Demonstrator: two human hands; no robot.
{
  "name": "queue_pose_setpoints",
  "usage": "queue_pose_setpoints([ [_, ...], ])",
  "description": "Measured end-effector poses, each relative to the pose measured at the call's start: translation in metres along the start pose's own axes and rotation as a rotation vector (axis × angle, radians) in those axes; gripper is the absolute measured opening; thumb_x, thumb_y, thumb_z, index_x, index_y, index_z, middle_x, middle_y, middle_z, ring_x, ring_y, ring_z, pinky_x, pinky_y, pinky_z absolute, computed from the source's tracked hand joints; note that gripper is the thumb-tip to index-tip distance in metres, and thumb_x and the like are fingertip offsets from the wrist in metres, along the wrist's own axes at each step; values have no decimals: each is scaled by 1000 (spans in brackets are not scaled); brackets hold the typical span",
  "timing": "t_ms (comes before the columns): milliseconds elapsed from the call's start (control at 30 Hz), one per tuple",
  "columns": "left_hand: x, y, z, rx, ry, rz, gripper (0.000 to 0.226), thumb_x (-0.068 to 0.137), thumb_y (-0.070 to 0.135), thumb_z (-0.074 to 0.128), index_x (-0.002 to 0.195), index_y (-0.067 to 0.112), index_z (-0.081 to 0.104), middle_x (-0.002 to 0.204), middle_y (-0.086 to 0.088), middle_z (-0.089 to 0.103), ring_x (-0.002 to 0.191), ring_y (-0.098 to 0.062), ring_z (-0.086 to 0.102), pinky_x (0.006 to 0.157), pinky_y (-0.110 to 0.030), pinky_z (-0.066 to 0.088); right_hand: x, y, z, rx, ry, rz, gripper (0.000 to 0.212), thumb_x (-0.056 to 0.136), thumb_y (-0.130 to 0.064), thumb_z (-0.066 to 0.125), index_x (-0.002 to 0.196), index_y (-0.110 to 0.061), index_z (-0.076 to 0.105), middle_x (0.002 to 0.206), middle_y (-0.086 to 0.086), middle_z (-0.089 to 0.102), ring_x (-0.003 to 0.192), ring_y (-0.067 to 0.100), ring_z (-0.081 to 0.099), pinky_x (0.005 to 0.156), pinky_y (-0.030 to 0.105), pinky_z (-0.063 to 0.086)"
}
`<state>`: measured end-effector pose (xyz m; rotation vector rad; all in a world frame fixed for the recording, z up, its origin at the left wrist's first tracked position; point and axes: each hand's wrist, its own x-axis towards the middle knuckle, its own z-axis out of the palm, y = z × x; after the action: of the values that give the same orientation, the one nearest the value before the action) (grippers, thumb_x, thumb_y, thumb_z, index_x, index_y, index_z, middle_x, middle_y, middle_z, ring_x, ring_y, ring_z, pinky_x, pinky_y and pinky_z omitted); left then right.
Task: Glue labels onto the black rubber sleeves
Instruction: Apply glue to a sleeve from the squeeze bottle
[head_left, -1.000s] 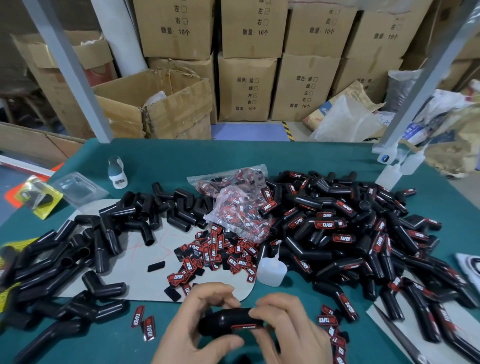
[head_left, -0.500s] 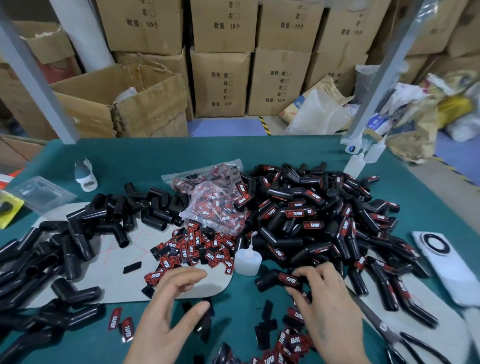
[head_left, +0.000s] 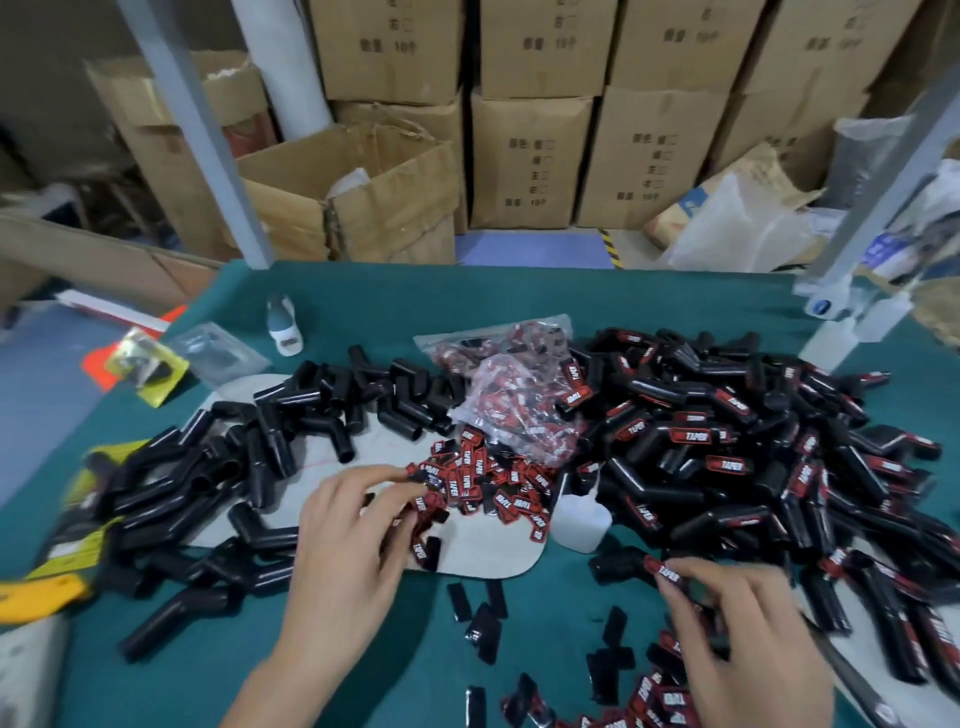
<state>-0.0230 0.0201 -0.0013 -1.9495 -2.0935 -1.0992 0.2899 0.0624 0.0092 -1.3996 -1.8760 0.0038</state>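
Unlabelled black rubber sleeves (head_left: 291, 431) lie heaped on the left of the green table (head_left: 519, 296). Sleeves with red labels (head_left: 753, 457) are piled on the right. Loose red-and-black labels (head_left: 483, 478) cover a grey mat (head_left: 483, 551) in the middle. My left hand (head_left: 353, 535) reaches into this label heap, thumb and forefinger pinching one label (head_left: 422, 475). My right hand (head_left: 737, 623) is low on the right and pinches the labelled end of one sleeve (head_left: 618, 566), which lies on the table at the edge of the labelled pile.
A small white glue bottle (head_left: 579, 525) stands between my hands. Clear bags of labels (head_left: 519, 395) sit behind the heap. More labels (head_left: 483, 618) are scattered near the front edge. Two white bottles (head_left: 831, 343) stand far right, a yellow tool (head_left: 47, 597) far left. Cardboard boxes (head_left: 530, 161) fill the background.
My right hand carried the labelled sleeve from in front of me to the right pile's edge. My left hand let go of it and reached forward into the loose labels.
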Motion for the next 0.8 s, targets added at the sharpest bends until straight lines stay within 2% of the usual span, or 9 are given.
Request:
queue_pose_setpoints([
  [133, 9, -47, -21, 379, 17, -238, 22, 87, 14, 81, 108, 13, 74, 118, -8, 62, 112, -37, 53, 91, -51, 44, -7, -36, 10, 158, -48, -167, 19, 90, -33, 62, 85, -30, 81, 83, -14, 64, 62, 3, 54, 53, 21, 41],
  [233, 7, -59, -34, 501, -103, -319, 22, 83, 28, 85, 96, 14, 76, 100, -9, 60, 94, -39, 57, 76, -50, 47, -3, -58, 19, 180, -150, -246, 15, 88, -39, 61, 86, -38, 76, 86, -17, 63, 59, -5, 53, 45, 14, 37],
  [267, 4, -61, -40, 526, -154, -318, 24, 82, 35, 85, 93, 15, 76, 97, -7, 59, 90, -38, 58, 73, -49, 48, -1, -58, 23, 238, -149, -204, 7, 88, -38, 64, 89, -42, 70, 90, -18, 60, 61, -8, 53, 46, 14, 38],
  [300, 1, -64, -46, 542, -200, -312, 28, 81, 40, 85, 92, 15, 76, 95, -6, 59, 89, -37, 58, 71, -48, 49, 2, -57, 28, 337, -125, -98, 14, 89, -33, 71, 92, -44, 63, 95, -20, 57, 63, -8, 53, 48, 17, 39],
  [400, -8, -75, -60, 525, -297, -302, 33, 75, 42, 89, 93, 15, 78, 96, -4, 61, 88, -34, 56, 70, -48, 52, 9, -44, 37, 550, -71, 198, 55, 81, -18, 86, 100, -55, 50, 107, -20, 52, 63, 10, 53, 59, 27, 46],
  [533, -7, -76, -61, 465, -305, -339, 24, 73, 33, 92, 87, 16, 80, 93, 1, 65, 87, -30, 51, 72, -46, 51, 15, -32, 46, 442, -287, 303, 74, 83, -30, 83, 120, -72, 34, 124, -34, 50, 80, 7, 60, 68, 18, 47],
  [600, -5, -73, -58, 514, -250, -267, 18, 75, 24, 92, 84, 15, 79, 90, 0, 67, 87, -32, 53, 70, -47, 52, 19, -28, 53, 334, -386, 271, 70, 87, -38, 79, 126, -70, 31, 124, -37, 50, 90, 5, 57, 69, 17, 44],
  [700, 1, -69, -52, 584, -149, -204, 25, 96, 33, 66, 94, 10, 75, 99, -6, 71, 102, -38, 60, 80, -51, 52, 27, -25, 62, 105, -448, 193, 52, 92, -42, 72, 138, -42, 47, 107, -23, 49, 94, 5, 49, 61, 13, 36],
  [800, 10, -51, -42, 199, -51, -330, 39, 109, 49, 40, 112, 17, 62, 103, -3, 72, 100, -31, 64, 81, -46, 50, 30, -30, 60, 112, -378, 149, 31, 90, -39, 74, 118, -42, 59, 96, -28, 54, 88, 2, 46, 64, 12, 34],
])
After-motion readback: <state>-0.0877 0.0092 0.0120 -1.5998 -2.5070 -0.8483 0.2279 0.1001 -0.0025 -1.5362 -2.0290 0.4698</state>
